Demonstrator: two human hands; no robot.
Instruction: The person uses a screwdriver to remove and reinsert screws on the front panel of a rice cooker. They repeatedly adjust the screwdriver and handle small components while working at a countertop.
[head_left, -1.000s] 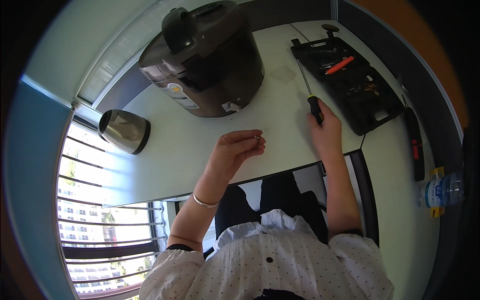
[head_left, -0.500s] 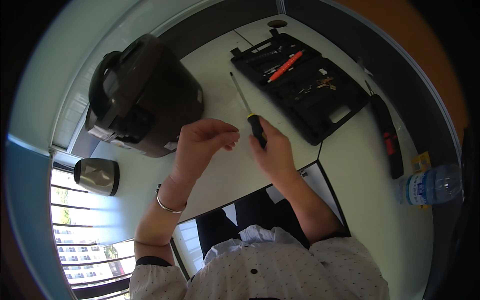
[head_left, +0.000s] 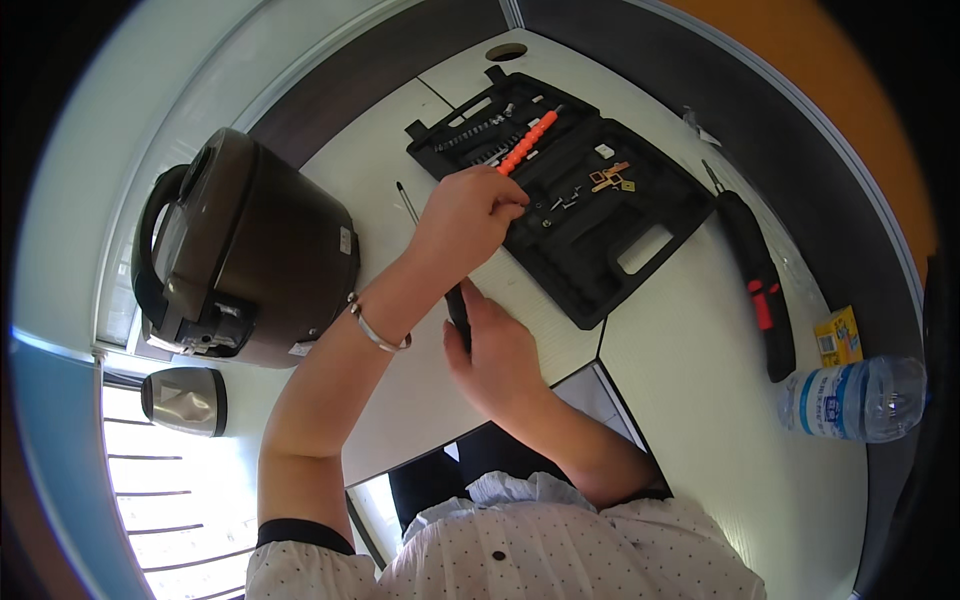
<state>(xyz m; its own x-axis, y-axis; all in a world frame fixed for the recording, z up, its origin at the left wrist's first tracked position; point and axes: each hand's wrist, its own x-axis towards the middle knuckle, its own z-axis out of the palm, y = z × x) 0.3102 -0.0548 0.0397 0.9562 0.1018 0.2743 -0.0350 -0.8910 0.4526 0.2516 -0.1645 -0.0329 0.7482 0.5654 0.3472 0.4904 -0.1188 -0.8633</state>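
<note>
My left hand (head_left: 465, 222) reaches across to the near edge of the open black tool case (head_left: 590, 265), fingertips pinched together over it; anything between them is too small to make out. Below that wrist, my right hand (head_left: 503, 358) is wrapped round the dark handle of a screwdriver (head_left: 457, 312), its thin shaft pointing up and away behind my left arm. Inside the case lie several small screws (head_left: 566, 198), flat copper-coloured pieces (head_left: 610, 178), a small white piece (head_left: 604, 151), rows of bits (head_left: 470, 135) and an orange flexible shaft (head_left: 528, 142).
A large brown rice cooker (head_left: 270, 240) stands at the left, with a small metallic container (head_left: 185, 402) nearer me. Along the right lie a black and red power screwdriver (head_left: 757, 285), a small yellow box (head_left: 838, 337) and a water bottle (head_left: 850, 400).
My left hand has moved forward and right, from in front of the rice cooker to over the case. My right hand, still round the screwdriver, has shifted slightly left and nearer. The view has shifted.
</note>
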